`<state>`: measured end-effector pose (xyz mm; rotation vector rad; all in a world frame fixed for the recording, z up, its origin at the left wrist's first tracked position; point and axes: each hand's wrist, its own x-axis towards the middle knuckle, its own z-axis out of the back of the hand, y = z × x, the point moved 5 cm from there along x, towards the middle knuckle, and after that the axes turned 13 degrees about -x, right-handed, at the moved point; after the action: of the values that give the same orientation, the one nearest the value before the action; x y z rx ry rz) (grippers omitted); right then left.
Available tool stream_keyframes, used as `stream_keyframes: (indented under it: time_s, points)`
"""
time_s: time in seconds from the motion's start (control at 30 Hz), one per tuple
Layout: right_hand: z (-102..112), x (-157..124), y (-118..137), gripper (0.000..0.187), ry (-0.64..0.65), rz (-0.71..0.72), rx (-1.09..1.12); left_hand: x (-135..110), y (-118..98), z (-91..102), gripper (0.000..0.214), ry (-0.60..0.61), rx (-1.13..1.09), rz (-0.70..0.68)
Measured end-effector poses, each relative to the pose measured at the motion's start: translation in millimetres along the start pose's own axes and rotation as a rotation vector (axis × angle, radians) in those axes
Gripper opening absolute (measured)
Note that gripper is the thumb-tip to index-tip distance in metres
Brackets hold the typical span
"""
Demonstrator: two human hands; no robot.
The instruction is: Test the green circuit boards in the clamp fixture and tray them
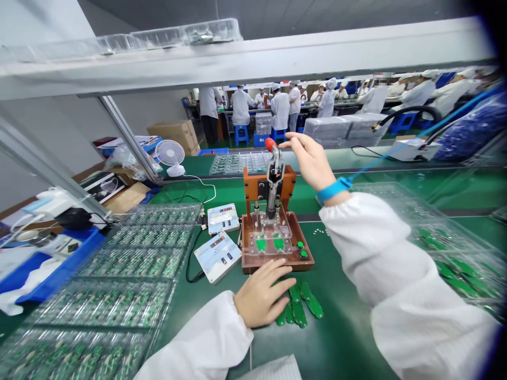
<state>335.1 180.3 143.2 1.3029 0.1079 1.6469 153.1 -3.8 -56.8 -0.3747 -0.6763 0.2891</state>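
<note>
A brown test fixture [253, 264] stands in the middle of the green bench, with two green boards [269, 244] under its clear plate. Its upright lever ends in a red knob [270, 144]. My right hand [311, 158] is raised beside that knob, fingers loosely apart, fingertips just short of it. A blue wrist strap [332, 190] circles that wrist. My left hand [261, 295] lies flat on the mat in front of the fixture, fingers spread over several loose green circuit boards [304, 309].
Clear trays of green boards [130, 264] fill the left side, another tray [455, 258] the right. Two white meter boxes [217, 256] sit left of the fixture. A small fan [170, 155] and cardboard boxes stand behind. People in white coats work at far benches.
</note>
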Motion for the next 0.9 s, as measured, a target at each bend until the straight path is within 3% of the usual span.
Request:
stream_keyframes:
  time_s: [0.1,0.17,0.23,0.3,0.43,0.57,0.9]
  points:
    - [-21,33,11,0.068,0.283,-0.146,0.131,-1,5,-1.7,0.036,0.061,-0.018,0.046]
    - [-19,38,30,0.068,0.344,-0.118,0.193,-2,6,-2.2,0.033,0.068,-0.018,0.062]
    - [-1,27,59,0.056,0.245,0.058,0.175,-2,6,-3.5,0.03,0.065,-0.016,0.065]
    - [21,-3,90,0.043,0.105,0.246,0.106,-2,5,-5.0,0.028,0.053,-0.017,0.065]
    - [44,-78,120,0.029,-0.011,0.35,-0.021,-4,6,-8.1,0.026,0.028,-0.016,0.069]
    - [38,-118,116,0.036,-0.009,0.382,-0.046,-6,8,-10.7,0.026,0.021,-0.014,0.089]
    - [10,-154,75,0.062,0.019,0.456,0.085,-3,5,-9.2,0.021,-0.01,-0.035,0.087]
